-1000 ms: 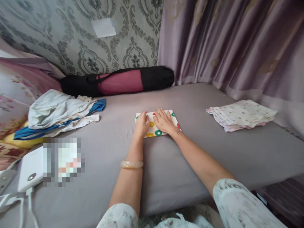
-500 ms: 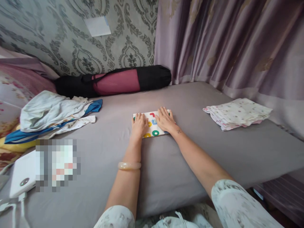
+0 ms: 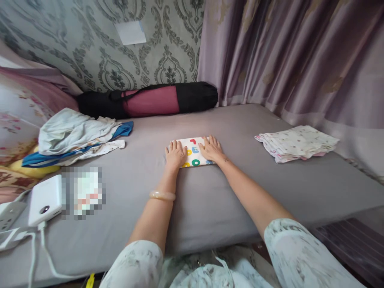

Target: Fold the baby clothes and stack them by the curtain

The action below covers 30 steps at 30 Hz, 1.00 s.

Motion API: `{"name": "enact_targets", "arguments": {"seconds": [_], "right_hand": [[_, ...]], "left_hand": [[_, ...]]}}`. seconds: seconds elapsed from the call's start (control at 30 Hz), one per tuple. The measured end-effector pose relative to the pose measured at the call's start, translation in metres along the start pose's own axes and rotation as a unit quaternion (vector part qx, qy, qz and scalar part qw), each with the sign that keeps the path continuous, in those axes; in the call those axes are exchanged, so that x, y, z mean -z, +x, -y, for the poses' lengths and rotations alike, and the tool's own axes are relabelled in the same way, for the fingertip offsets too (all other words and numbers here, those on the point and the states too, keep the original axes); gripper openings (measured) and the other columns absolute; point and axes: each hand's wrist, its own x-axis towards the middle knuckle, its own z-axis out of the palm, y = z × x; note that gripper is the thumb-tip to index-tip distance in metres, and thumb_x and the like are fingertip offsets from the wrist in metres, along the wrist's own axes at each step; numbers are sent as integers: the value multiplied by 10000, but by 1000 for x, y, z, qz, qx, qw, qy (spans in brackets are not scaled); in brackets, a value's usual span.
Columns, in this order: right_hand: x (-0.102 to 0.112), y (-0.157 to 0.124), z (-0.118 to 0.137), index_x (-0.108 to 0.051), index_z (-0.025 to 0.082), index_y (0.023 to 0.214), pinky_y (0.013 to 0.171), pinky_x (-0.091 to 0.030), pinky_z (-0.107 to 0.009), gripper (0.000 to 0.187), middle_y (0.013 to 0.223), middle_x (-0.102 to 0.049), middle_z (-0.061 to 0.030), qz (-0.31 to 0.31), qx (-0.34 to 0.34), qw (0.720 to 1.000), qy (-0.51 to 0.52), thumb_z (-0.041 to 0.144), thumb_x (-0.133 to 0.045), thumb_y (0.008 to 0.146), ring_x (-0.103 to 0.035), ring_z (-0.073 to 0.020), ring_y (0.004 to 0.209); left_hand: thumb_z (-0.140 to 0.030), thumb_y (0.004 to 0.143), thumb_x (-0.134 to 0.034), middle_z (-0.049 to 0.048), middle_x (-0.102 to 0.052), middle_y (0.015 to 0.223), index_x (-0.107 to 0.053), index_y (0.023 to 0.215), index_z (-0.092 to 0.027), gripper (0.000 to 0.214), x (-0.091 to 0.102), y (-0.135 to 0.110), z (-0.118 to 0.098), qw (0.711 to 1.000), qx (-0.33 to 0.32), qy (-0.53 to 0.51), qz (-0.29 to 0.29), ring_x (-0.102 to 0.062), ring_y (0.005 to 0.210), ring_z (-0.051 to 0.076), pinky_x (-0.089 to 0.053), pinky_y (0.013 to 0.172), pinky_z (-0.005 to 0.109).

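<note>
A small folded white cloth (image 3: pixel 193 150) printed with coloured rings and shapes lies on the grey bed sheet (image 3: pixel 210 200) in the middle of the view. My left hand (image 3: pixel 175 154) rests flat on the cloth's left end, fingers stretched out. My right hand (image 3: pixel 211 149) presses flat on its right end, fingers spread. A pale bangle (image 3: pixel 162 195) sits on my left wrist. Neither hand grips anything.
A folded stack of white patterned cloths (image 3: pixel 297 143) lies at the right. A loose heap of clothes (image 3: pixel 76 136) lies at the left. A black and maroon rolled bag (image 3: pixel 150 101) lies along the wall. A white device with cables (image 3: pixel 45 199) sits near left.
My hands have slid apart over the cloth, the left one to its left end and the right one to its right end. The camera has shifted slightly.
</note>
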Motion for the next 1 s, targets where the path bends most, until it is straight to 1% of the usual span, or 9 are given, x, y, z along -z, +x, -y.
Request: {"name": "enact_targets", "arguments": {"seconds": [0.07,0.17,0.3,0.43,0.6,0.7,0.8,0.87,1.0], "right_hand": [[5,-3,-7,-242,134,1508,1145,-154,-458,684,1581,-175,-157,26,16,1000,0,535,-179,958,-155,-297,1446],[8,-10,-18,-199,119,1521,1157,-121,-461,727,1588,-144,-156,46,64,997,-10,566,-178,948,-111,-289,1457],[3,-16,-27,-212,118,1519,1165,-104,-456,717,1590,-151,-134,29,96,995,-25,553,-161,951,-98,-269,1461],[0,-18,-26,-237,127,1511,1165,-111,-443,703,1585,-181,-127,5,97,995,-23,548,-148,955,-117,-254,1458],[11,-19,-21,-233,118,1513,1157,-107,-484,706,1578,-188,-153,36,90,995,-31,546,-214,951,-124,-279,1455],[15,-22,-11,-272,121,1500,1153,-69,-514,666,1573,-194,-167,20,102,993,-48,509,-223,961,-134,-298,1451],[9,-27,-1,-307,156,1491,1151,-76,-507,599,1578,-189,-154,-11,135,990,-47,450,-224,975,-140,-289,1451],[3,-30,2,-321,176,1486,1146,-99,-505,568,1578,-199,-143,-15,147,988,-45,417,-234,978,-155,-279,1448],[-2,-31,2,-329,194,1482,1140,-126,-496,551,1573,-223,-129,-10,147,988,-49,405,-248,980,-175,-272,1443]], "left_hand": [[-454,953,-233,181,-263,1550,-341,1450,-118,610,2,0,5,1000,-17,8,14,-189,1446,317,-170,1134,570],[-488,954,-236,180,-264,1550,-340,1451,-135,618,6,-2,17,998,-62,22,27,-185,1450,298,-139,1143,559],[-508,955,-229,166,-257,1556,-319,1463,-161,622,7,-6,31,995,-100,19,23,-181,1453,274,-140,1147,536],[-512,958,-212,164,-237,1563,-303,1473,-162,629,6,-6,35,994,-98,26,31,-169,1457,265,-141,1149,521],[-494,960,-234,194,-230,1558,-307,1466,-117,636,16,-3,25,990,-101,75,70,-181,1449,306,-135,1134,570],[-464,957,-281,212,-277,1536,-364,1433,-100,605,20,-7,10,989,-112,90,39,-203,1442,313,-117,1145,551],[-422,969,-261,168,-293,1541,-374,1435,-137,558,15,-17,-5,984,-161,71,3,-200,1448,277,-111,1164,491],[-406,974,-247,143,-302,1542,-360,1448,-162,545,9,-22,-11,983,-172,58,15,-208,1446,270,-124,1162,492],[-400,975,-253,148,-324,1531,-361,1446,-160,540,3,-25,-11,986,-160,45,30,-226,1439,284,-142,1150,510]]}}
